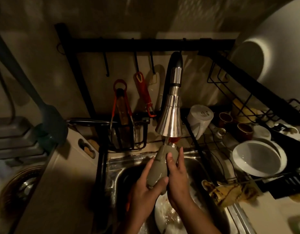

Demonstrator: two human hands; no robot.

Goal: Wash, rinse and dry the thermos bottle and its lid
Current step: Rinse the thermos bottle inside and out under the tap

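Thermos bottle (160, 168) — grey-green, wet, lidless, under faucet (171, 119).

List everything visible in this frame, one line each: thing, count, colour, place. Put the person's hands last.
thermos bottle: 1, grey-green, over the sink under the tap stream
faucet head: 1, chrome, above the bottle
sink: 1, steel, centre bottom
plate: 1, white, soiled, in the sink
tongs: 1, orange, hung on the rail
peeler: 1, orange, hung on the rail
mug: 1, white, upturned on the rack
bowl: 1, white, right rack
cloth: 1, yellowish, sink's right edge
left hand: holds the bottle's base
right hand: holds the bottle's side
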